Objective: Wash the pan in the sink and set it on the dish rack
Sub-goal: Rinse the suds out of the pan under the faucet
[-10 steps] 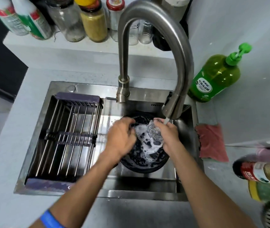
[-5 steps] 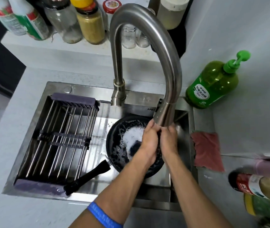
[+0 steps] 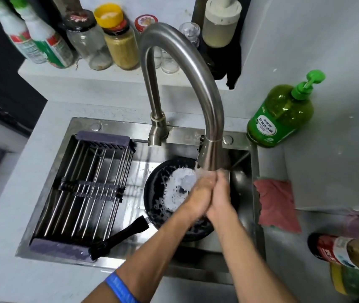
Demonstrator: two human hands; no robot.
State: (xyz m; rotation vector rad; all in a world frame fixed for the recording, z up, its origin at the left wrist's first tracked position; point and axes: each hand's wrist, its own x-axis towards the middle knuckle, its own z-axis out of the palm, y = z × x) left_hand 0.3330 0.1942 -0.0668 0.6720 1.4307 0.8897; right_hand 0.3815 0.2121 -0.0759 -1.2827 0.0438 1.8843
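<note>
Left hand (image 3: 198, 193) now off the soapy frying pan (image 3: 157, 193), joined to right hand (image 3: 221, 196) beneath the faucet (image 3: 209, 101): rinsing begins; I cannot tell the fingers' grip.

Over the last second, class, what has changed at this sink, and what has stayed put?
The left hand let go of the frying pan and moved right; the right hand lifted off the suds. Both now press together under the faucet. The scrubber is out of sight. Pan, drying rack, soap bottle stayed.
</note>
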